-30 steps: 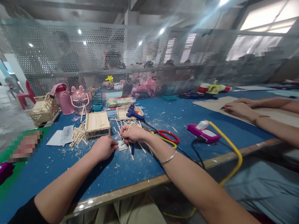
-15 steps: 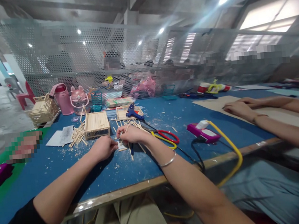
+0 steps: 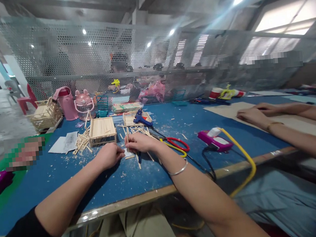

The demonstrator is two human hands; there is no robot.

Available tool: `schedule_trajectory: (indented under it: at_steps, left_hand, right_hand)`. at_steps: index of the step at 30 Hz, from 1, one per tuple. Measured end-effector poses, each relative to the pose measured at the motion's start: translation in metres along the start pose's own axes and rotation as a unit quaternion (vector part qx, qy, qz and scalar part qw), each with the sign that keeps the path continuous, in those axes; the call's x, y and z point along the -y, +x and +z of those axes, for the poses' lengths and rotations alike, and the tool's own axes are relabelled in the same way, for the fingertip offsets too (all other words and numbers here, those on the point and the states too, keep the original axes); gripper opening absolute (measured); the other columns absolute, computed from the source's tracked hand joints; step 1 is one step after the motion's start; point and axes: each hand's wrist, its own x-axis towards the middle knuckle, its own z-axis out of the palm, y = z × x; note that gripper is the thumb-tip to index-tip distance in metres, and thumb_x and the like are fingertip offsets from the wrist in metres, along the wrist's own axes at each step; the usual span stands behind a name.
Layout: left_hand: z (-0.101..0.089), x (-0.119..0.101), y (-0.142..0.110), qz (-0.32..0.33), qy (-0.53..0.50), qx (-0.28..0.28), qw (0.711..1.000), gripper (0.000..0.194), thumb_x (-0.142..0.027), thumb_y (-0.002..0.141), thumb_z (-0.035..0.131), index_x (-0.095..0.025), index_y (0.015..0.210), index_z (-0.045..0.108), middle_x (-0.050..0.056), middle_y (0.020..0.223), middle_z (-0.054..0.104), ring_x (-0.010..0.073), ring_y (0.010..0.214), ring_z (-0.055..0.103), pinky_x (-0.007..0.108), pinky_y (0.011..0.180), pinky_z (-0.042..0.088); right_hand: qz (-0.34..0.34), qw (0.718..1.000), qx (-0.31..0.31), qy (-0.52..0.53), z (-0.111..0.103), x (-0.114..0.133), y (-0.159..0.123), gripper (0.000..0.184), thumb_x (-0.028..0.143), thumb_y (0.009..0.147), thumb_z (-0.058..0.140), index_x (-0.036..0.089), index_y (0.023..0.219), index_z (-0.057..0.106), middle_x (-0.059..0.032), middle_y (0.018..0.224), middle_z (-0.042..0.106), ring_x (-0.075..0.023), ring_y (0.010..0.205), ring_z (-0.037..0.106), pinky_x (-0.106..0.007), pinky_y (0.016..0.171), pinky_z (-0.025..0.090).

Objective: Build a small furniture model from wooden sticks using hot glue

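A thin stick (image 3: 127, 133) was pinched by the fingers of the right hand (image 3: 139, 142); its long axis was directed upward or to the far side, over the small white paper (image 3: 127, 153). Left of this paper, the left hand (image 3: 110, 155) was placed, with fingers bent; whether anything was grasped by them could not be told.

Left of frame centre, a stick model (image 3: 102, 127) is being flanked by loose sticks (image 3: 81, 143), left, and a glue gun (image 3: 139, 117), right.
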Motion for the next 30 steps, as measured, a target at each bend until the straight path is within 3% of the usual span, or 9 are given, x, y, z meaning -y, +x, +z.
schedule_trajectory:
  at_steps: [3, 6, 9, 14, 18, 30]
  left_hand:
    - [0.0, -0.001, 0.0, -0.008, -0.004, -0.006, 1.0, 0.023, -0.03, 0.079, 0.05, -0.02, 0.079, 0.07, 0.005, 0.072, 0.063, 0.0155, 0.067, 0.055, 0.022, 0.059, 0.034]
    - [0.0, 0.0, 0.001, -0.004, -0.01, -0.009, 1.0, 0.022, -0.029, 0.079, 0.05, -0.019, 0.079, 0.07, 0.005, 0.07, 0.063, 0.0151, 0.066, 0.055, 0.022, 0.058, 0.033]
    - [0.0, 0.0, 0.002, 0.001, -0.012, -0.008, 1.0, 0.022, -0.028, 0.079, 0.05, -0.019, 0.077, 0.07, 0.005, 0.068, 0.063, 0.0153, 0.065, 0.055, 0.022, 0.058, 0.032]
    - [-0.001, -0.001, 0.001, -0.006, -0.015, -0.005, 1.0, 0.021, -0.028, 0.078, 0.052, -0.019, 0.073, 0.07, 0.005, 0.067, 0.064, 0.016, 0.066, 0.055, 0.023, 0.057, 0.032]
    - [-0.003, -0.002, -0.001, -0.01, -0.024, -0.001, 1.0, 0.021, -0.027, 0.078, 0.051, -0.019, 0.08, 0.07, 0.006, 0.072, 0.065, 0.0163, 0.069, 0.056, 0.023, 0.06, 0.034]
    - [-0.001, -0.001, 0.0, -0.01, -0.02, 0.004, 1.0, 0.021, -0.027, 0.078, 0.051, -0.019, 0.076, 0.07, 0.005, 0.069, 0.065, 0.0148, 0.065, 0.056, 0.022, 0.057, 0.032]
  right_hand:
    - [-0.023, 0.995, -0.018, -0.097, -0.003, 0.009, -0.006, 0.013, 0.014, 0.077, 0.047, 0.012, 0.08, 0.06, -0.0012, 0.061, 0.059, -0.0096, 0.056, 0.05, -0.019, 0.055, 0.035]
    - [-0.019, 0.99, 0.005, -0.142, -0.005, 0.017, -0.013, 0.015, 0.01, 0.07, 0.05, 0.013, 0.074, 0.064, -0.0016, 0.063, 0.062, -0.01, 0.058, 0.05, -0.018, 0.054, 0.034]
    - [0.012, 0.995, 0.026, -0.101, -0.005, 0.017, -0.018, 0.02, 0.007, 0.064, 0.048, 0.013, 0.071, 0.065, 0.0, 0.06, 0.061, -0.0093, 0.054, 0.05, -0.017, 0.049, 0.033]
    - [-0.025, 0.999, -0.032, -0.037, -0.003, 0.009, -0.015, 0.02, 0.008, 0.065, 0.046, 0.013, 0.075, 0.063, 0.0012, 0.063, 0.059, -0.0084, 0.059, 0.05, -0.017, 0.053, 0.035]
    - [-0.009, 1.0, -0.002, -0.028, -0.003, 0.006, -0.014, 0.012, 0.008, 0.063, 0.049, 0.013, 0.067, 0.059, 0.0032, 0.056, 0.055, -0.0076, 0.053, 0.047, -0.016, 0.049, 0.033]
    - [0.0, 0.995, -0.021, -0.102, -0.003, 0.016, -0.011, 0.015, 0.007, 0.066, 0.051, 0.013, 0.069, 0.065, 0.0001, 0.059, 0.06, -0.0089, 0.055, 0.049, -0.017, 0.051, 0.033]
